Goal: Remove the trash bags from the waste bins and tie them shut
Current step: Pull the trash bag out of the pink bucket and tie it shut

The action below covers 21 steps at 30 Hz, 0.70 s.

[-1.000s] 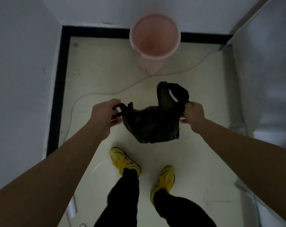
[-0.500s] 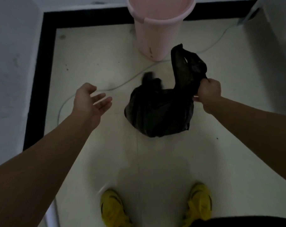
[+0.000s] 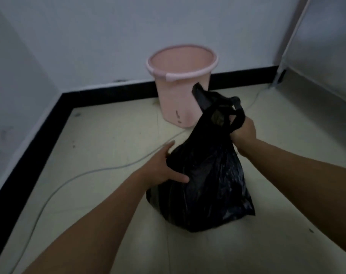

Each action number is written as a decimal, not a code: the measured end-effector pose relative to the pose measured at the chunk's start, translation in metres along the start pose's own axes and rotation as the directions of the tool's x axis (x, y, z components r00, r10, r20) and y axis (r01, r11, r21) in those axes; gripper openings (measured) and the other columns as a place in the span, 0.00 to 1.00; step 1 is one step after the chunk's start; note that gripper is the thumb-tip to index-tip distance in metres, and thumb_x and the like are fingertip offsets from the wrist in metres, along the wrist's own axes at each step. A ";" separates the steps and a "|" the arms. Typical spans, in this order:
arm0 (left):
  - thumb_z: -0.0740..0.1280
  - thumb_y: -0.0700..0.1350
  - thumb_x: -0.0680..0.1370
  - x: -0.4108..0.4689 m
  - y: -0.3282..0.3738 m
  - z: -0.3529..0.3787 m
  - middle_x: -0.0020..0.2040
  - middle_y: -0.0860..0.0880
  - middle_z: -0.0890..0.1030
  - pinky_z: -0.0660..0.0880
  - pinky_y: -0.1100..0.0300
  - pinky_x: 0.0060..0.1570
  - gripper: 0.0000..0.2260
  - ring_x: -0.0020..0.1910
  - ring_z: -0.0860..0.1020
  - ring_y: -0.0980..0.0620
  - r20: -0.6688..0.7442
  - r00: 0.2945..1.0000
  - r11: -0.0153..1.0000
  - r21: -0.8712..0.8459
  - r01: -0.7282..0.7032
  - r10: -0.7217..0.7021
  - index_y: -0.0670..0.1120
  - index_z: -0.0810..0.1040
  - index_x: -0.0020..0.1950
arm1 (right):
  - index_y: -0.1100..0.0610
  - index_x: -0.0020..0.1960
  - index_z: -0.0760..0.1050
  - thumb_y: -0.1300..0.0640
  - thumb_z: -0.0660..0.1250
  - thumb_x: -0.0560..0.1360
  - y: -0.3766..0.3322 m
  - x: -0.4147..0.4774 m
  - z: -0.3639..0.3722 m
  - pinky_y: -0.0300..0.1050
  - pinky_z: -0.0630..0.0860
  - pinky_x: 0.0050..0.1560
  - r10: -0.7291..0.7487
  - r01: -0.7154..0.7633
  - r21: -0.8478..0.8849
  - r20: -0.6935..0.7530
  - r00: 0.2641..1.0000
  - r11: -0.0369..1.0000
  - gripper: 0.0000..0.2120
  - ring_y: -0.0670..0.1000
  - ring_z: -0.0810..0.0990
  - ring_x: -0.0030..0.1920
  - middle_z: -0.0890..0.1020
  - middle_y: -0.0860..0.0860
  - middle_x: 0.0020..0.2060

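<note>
Dark marks [image 3: 177,116] on the pink bin [image 3: 180,91], perhaps print, are unreadable.

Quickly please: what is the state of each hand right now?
Left hand: open, fingers spread against the side of the black bag.
Right hand: closed, gripping the top of the bag.

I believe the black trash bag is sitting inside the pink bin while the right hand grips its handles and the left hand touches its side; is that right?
Not quite. The head view shows the black trash bag outside the pink bin, in front of it. The right hand does grip its handles and the left hand does touch its side.
</note>
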<state>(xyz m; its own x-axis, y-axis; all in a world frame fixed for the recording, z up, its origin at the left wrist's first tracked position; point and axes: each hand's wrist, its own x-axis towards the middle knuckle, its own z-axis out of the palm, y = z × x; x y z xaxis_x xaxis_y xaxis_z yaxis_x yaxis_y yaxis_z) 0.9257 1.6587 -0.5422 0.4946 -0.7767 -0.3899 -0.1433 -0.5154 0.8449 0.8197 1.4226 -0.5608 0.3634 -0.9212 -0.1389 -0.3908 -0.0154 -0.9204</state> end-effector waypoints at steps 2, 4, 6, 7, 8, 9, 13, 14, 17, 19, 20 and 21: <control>0.81 0.35 0.60 0.003 -0.005 0.013 0.62 0.45 0.79 0.75 0.62 0.54 0.41 0.56 0.78 0.51 -0.078 0.996 0.999 0.035 -0.031 0.033 0.46 0.69 0.70 | 0.58 0.52 0.74 0.36 0.57 0.69 0.000 -0.009 -0.002 0.47 0.71 0.44 -0.023 0.023 -0.003 0.024 0.999 1.000 0.28 0.57 0.79 0.48 0.80 0.57 0.49; 0.80 0.36 0.61 -0.003 -0.010 0.020 0.55 0.43 0.83 0.78 0.60 0.50 0.28 0.50 0.82 0.50 -0.171 0.985 0.999 0.041 -0.015 0.022 0.42 0.78 0.60 | 0.55 0.65 0.72 0.30 0.57 0.67 -0.003 -0.030 -0.008 0.51 0.75 0.55 0.001 -0.002 0.035 0.028 1.000 0.999 0.37 0.57 0.79 0.57 0.79 0.55 0.58; 0.79 0.36 0.64 -0.013 -0.013 0.022 0.48 0.45 0.84 0.78 0.68 0.38 0.20 0.37 0.82 0.57 -0.234 0.972 0.997 -0.080 0.007 -0.025 0.39 0.82 0.55 | 0.52 0.71 0.68 0.32 0.63 0.68 -0.002 -0.058 -0.017 0.54 0.74 0.63 -0.006 0.001 0.063 0.074 0.997 0.998 0.37 0.55 0.77 0.61 0.78 0.52 0.62; 0.78 0.36 0.65 -0.018 -0.012 0.021 0.43 0.47 0.84 0.77 0.69 0.33 0.17 0.33 0.81 0.59 -0.266 0.962 0.986 -0.165 0.013 -0.057 0.39 0.83 0.53 | 0.51 0.72 0.67 0.33 0.67 0.66 -0.001 -0.068 -0.020 0.53 0.73 0.64 -0.009 0.002 0.047 0.130 0.991 0.999 0.39 0.54 0.77 0.61 0.77 0.50 0.62; 0.78 0.37 0.66 -0.021 -0.011 0.019 0.41 0.48 0.84 0.77 0.68 0.33 0.16 0.33 0.82 0.58 -0.300 0.949 0.968 -0.252 0.017 -0.095 0.40 0.83 0.52 | 0.50 0.73 0.66 0.34 0.72 0.63 -0.001 -0.076 -0.022 0.52 0.73 0.65 -0.002 -0.006 0.041 0.203 0.979 0.999 0.43 0.52 0.78 0.60 0.77 0.48 0.62; 0.78 0.38 0.66 -0.023 -0.009 0.018 0.40 0.49 0.84 0.78 0.64 0.36 0.15 0.36 0.83 0.54 -0.330 0.936 0.947 -0.320 0.014 -0.125 0.41 0.83 0.52 | 0.50 0.73 0.66 0.37 0.76 0.61 0.002 -0.080 -0.024 0.51 0.73 0.65 0.013 -0.026 0.042 0.282 0.959 0.999 0.45 0.51 0.78 0.60 0.78 0.47 0.62; 0.74 0.35 0.68 -0.027 0.003 0.014 0.42 0.43 0.84 0.81 0.51 0.46 0.08 0.42 0.83 0.43 -0.429 0.891 0.898 -0.437 -0.058 -0.151 0.41 0.83 0.46 | 0.57 0.66 0.74 0.55 0.81 0.65 0.007 -0.090 -0.022 0.49 0.76 0.62 0.036 -0.032 -0.017 0.446 0.894 0.999 0.32 0.53 0.80 0.56 0.81 0.52 0.58; 0.72 0.34 0.69 -0.030 0.007 0.013 0.41 0.43 0.84 0.80 0.51 0.46 0.06 0.42 0.83 0.43 -0.444 0.882 0.883 -0.463 -0.077 -0.156 0.41 0.83 0.44 | 0.58 0.63 0.77 0.56 0.80 0.66 0.006 -0.093 -0.018 0.48 0.77 0.59 0.055 -0.055 -0.011 0.434 0.899 0.998 0.27 0.54 0.81 0.54 0.82 0.54 0.57; 0.69 0.33 0.71 -0.042 0.019 0.007 0.40 0.42 0.83 0.78 0.54 0.44 0.06 0.40 0.81 0.43 -0.443 0.870 0.809 -0.581 -0.094 -0.217 0.39 0.82 0.46 | 0.62 0.55 0.81 0.58 0.74 0.72 -0.002 -0.103 -0.008 0.48 0.80 0.54 0.119 -0.160 0.078 0.384 0.916 0.984 0.13 0.56 0.83 0.48 0.84 0.59 0.52; 0.69 0.36 0.73 -0.044 0.019 0.001 0.41 0.41 0.83 0.79 0.56 0.43 0.04 0.39 0.81 0.43 -0.434 0.866 0.752 -0.651 -0.109 -0.250 0.40 0.81 0.47 | 0.64 0.55 0.80 0.56 0.73 0.73 -0.012 -0.106 -0.002 0.53 0.80 0.56 0.154 -0.222 0.141 0.382 0.911 0.965 0.14 0.58 0.84 0.48 0.84 0.59 0.50; 0.69 0.38 0.74 -0.045 0.018 -0.003 0.42 0.41 0.83 0.79 0.56 0.42 0.06 0.39 0.81 0.44 -0.435 0.862 0.725 -0.677 -0.123 -0.260 0.39 0.81 0.49 | 0.64 0.55 0.80 0.56 0.73 0.73 -0.016 -0.106 0.002 0.54 0.80 0.56 0.165 -0.248 0.169 0.396 0.903 0.954 0.15 0.59 0.84 0.48 0.84 0.59 0.50; 0.69 0.39 0.74 -0.045 0.015 -0.006 0.44 0.41 0.84 0.79 0.55 0.44 0.09 0.41 0.82 0.43 -0.419 0.868 0.691 -0.711 -0.131 -0.266 0.38 0.81 0.52 | 0.64 0.56 0.79 0.56 0.72 0.73 -0.020 -0.106 0.005 0.55 0.80 0.56 0.172 -0.273 0.200 0.411 0.895 0.941 0.15 0.60 0.84 0.48 0.85 0.60 0.49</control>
<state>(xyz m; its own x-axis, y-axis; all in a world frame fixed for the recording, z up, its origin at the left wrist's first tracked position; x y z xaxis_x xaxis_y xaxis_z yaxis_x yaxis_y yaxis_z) 0.9063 1.6875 -0.5097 0.8270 -0.3848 -0.4099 0.4452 0.0029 0.8954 0.7930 1.5224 -0.5298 0.6058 -0.6676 -0.4328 -0.2973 0.3146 -0.9015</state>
